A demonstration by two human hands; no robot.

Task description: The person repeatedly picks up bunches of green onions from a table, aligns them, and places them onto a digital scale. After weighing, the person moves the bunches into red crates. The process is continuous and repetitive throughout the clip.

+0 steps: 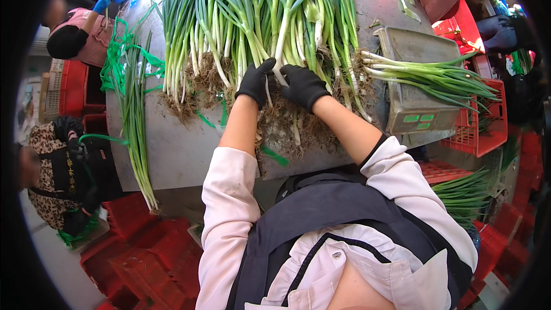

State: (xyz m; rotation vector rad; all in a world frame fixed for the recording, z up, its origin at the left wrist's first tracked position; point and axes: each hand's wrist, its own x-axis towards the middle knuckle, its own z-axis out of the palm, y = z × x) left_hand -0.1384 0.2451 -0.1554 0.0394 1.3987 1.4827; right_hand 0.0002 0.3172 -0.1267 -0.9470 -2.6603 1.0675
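A broad heap of green onions (202, 30) covers the middle of the metal table, leaves pointing away from me and roots towards me. At its near edge, my left hand (257, 82), in a black glove, is closed around green onion stalks. Close beside it, my right hand (304, 87), also black-gloved, has its fingers and thumb at the white shank of a thick green onion (282, 36). The gloves partly hide the gripped stems. Below both hands lies a tangle of brown, soil-covered roots (297, 125).
On the right, a bunch of green onions (413, 69) lies across a weighing scale (419, 114). Another bunch (137, 137) overhangs the table's left edge near green ties (116, 62). Red crates (146, 262) stand below. Co-workers (56, 168) work at the left.
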